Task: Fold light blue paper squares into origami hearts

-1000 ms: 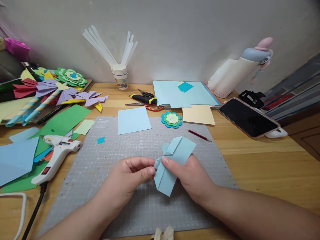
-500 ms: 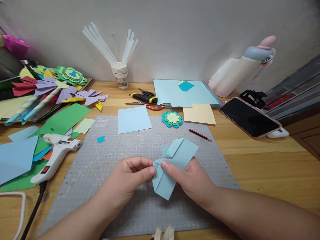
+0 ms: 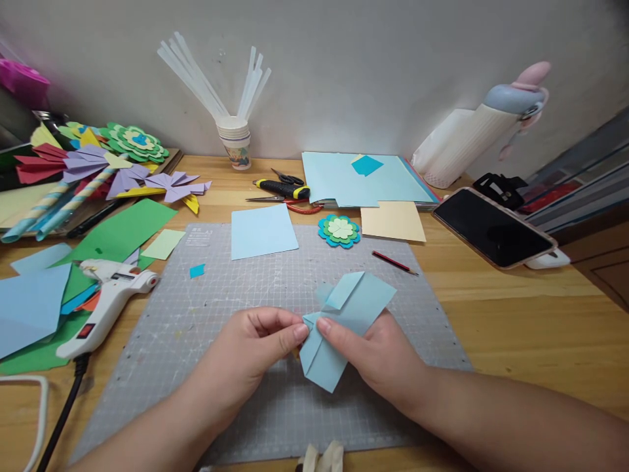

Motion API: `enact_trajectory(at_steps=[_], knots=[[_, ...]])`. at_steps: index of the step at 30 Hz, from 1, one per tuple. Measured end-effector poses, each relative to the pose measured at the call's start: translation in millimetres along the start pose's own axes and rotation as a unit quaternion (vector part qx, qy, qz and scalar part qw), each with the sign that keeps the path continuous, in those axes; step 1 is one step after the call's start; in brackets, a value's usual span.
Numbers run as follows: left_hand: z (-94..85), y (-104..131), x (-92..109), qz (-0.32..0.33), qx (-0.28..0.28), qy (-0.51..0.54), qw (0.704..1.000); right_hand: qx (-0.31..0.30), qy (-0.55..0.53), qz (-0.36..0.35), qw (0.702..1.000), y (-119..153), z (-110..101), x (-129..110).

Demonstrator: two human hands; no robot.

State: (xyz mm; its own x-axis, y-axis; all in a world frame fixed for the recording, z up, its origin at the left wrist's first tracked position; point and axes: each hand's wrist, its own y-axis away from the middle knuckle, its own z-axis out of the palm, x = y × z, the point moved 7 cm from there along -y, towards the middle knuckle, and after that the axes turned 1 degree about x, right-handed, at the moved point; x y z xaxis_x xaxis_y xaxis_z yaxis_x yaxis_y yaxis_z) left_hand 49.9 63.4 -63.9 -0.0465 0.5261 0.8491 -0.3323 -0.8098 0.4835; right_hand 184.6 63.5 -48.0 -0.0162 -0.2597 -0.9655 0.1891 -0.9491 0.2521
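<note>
A folded sheet of light blue paper [image 3: 361, 301] is held above the grey cutting mat [image 3: 167, 387], with flaps turned in along its upper left and lower left sides. My left hand [image 3: 265, 341] is closed on its left tip, pinched between thumb and forefinger. From the right, my right hand [image 3: 378, 347] grips the sheet, thumb pressed on top near the middle of the folds and the other fingers hidden underneath. Beyond the hands lie a square of light blue paper [image 3: 264, 232], a layered paper flower [image 3: 339, 231] and a pencil [image 3: 394, 263].
At left lie a glue gun [image 3: 105, 301] with its cord and green paper [image 3: 122, 226], near paper flowers [image 3: 137, 141]. Paper cups [image 3: 234, 141] holding white sticks, a craft knife [image 3: 281, 189] and scissors stand or lie behind. A phone [image 3: 494, 226] and bottle [image 3: 484, 134] are at right.
The left tip of the paper now shows a small fold near my left fingertips. Both hands keep almost the same place, and the camera view has shifted slightly.
</note>
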Motion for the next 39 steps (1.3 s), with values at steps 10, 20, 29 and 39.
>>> enact_trajectory(at_steps=[10, 20, 29, 39], knots=[[0.3, 0.0, -1.1, 0.001, 0.009, -0.002, 1.000, -0.007, 0.013, -0.003, 1.000, 0.5, 0.8, -1.1], [3.1, 1.6, 3.8, 0.008, 0.010, 0.001, 1.000, -0.001, 0.021, -0.009, 1.000, 1.8, 0.6, 1.2], [6.5, 3.6, 3.8, 0.008, -0.017, 0.032, 0.999, -0.059, -0.012, -0.012, 0.998, 2.5, 5.8, 0.2], [3.6, 4.8, 5.9, 0.046, 0.019, -0.054, 0.997, 0.013, 0.050, -0.006, 0.999, 1.5, -0.4, -2.3]])
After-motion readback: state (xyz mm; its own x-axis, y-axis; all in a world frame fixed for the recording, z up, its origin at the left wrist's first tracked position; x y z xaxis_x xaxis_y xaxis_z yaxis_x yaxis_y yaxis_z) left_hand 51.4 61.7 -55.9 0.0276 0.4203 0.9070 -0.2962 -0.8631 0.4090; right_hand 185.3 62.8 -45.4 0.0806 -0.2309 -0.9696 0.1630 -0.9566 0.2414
